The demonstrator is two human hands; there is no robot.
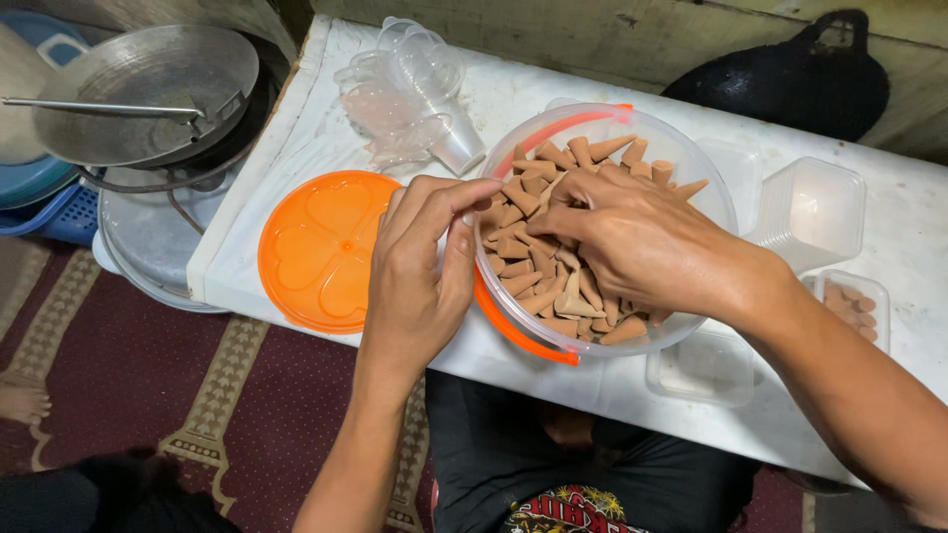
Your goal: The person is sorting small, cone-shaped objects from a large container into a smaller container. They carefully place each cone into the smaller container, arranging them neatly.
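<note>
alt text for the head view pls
Right hand reaches into a clear tub of brown cone-shaped snacks while the left hand holds its rim. An orange lid lies left of it on the white table.

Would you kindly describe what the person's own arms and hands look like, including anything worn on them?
Both arms are bare as far as the view shows: no sleeves, gloves, watch or bracelets. The left hand and right hand carry no rings that I can see. The nails look short and unpainted. The right forearm runs off the lower right edge, so anything worn higher up is out of view.
</note>
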